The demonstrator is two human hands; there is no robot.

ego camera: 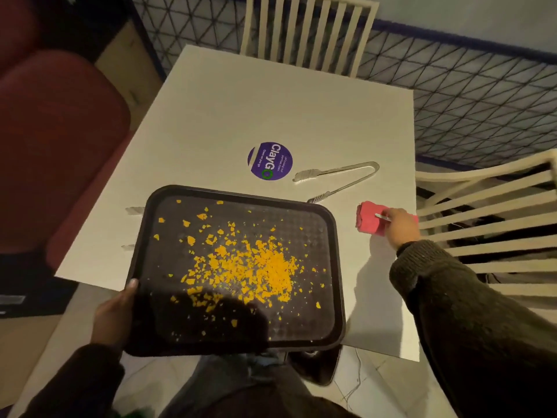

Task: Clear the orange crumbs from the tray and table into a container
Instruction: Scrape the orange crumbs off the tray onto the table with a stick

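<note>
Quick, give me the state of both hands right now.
Left hand: closed on the near left edge of the tray, thumb on the rim.
Right hand: on the pink cloth; grip cannot be told.

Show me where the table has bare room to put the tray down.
Bare: the far half of the table, between the sticker and the far chair. Crowded: the right, with tongs, the pink cloth and the right hand.

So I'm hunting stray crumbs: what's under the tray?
The tray overhangs the table edge, held by the left hand. Two small grey bits poke out; anything else beneath is covered.
</note>
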